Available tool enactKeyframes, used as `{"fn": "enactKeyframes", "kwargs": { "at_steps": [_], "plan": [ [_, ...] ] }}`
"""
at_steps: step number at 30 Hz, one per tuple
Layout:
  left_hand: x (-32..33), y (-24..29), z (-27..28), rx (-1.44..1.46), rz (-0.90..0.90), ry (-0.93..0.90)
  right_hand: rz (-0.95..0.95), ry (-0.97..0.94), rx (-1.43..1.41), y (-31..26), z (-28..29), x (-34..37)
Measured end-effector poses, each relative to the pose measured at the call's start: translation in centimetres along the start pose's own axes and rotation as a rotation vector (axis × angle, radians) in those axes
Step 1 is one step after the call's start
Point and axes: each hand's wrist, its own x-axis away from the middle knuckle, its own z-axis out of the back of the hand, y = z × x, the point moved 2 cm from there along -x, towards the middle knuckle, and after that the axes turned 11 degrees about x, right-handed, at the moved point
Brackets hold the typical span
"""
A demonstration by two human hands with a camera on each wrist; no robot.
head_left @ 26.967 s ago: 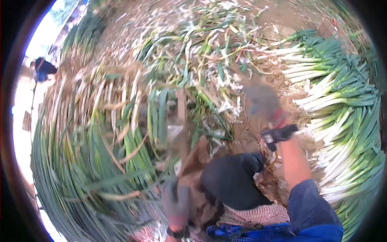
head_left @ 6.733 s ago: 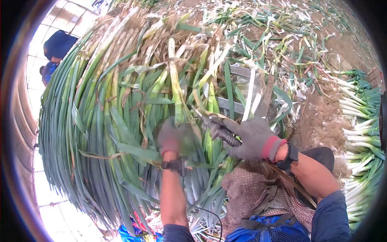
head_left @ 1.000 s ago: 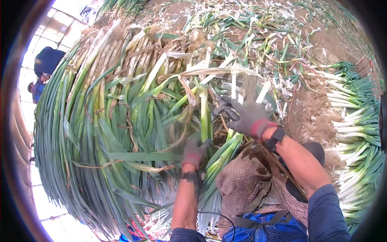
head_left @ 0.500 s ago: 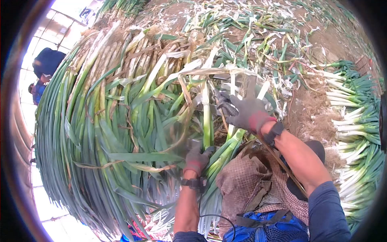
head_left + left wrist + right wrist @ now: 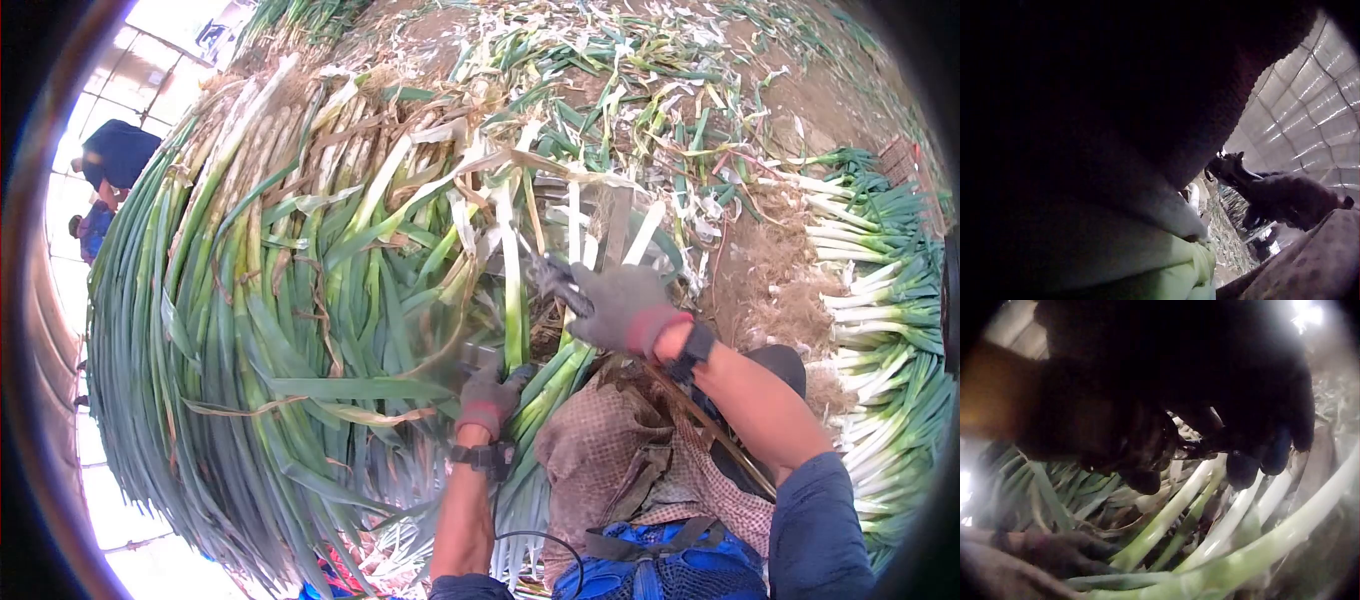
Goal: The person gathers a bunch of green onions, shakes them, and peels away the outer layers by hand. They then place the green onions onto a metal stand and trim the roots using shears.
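My gloved left hand [image 5: 490, 398] grips a leek [image 5: 512, 285] by its green part, in front of my lap. The leek's bare white shaft points away from me, with loose dry outer leaves [image 5: 465, 225] beside it. Just right of the shaft, my gloved right hand [image 5: 625, 305] holds a dark ribbed air blow gun [image 5: 560, 283], its thin tip toward the leek. In the right wrist view the hand is a dark shape above several pale shafts, with the gun's tip [image 5: 1191, 449] showing between its fingers. The left wrist view is mostly dark, a pale green stalk [image 5: 1179, 281] at its bottom.
A big heap of unpeeled leeks [image 5: 250, 300] lies left of me. Cleaned white leeks [image 5: 860, 300] form a row on the right. Peeled scraps [image 5: 620, 90] litter the ground ahead. A brown hose [image 5: 715, 432] crosses by my lap; another person [image 5: 115, 165] bends at far left.
The leek's shaft shows whiter than a second ago, its loose leaves shifted. Both hands moved only slightly, the right a little downward. Longer ago, my hands were far apart, the right near the cleaned row.
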Motion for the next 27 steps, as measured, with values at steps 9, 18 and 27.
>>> {"fn": "enactKeyframes", "kwargs": {
  "at_steps": [9, 18, 27],
  "plan": [
    [1.0, 0.8, -0.1, -0.043, 0.042, -0.026, -0.094, -0.012, -0.055, 0.8, -0.4, -1.5],
    [2.8, 0.8, -1.3, -0.054, -0.176, -0.047, -0.105, -0.107, -0.197, 1.0, 1.1, 0.8],
    [1.3, 2.4, -0.3, -0.194, -0.157, -0.142, -0.236, -0.078, -0.305, 3.5, 0.2, 0.5]
  ]
}}
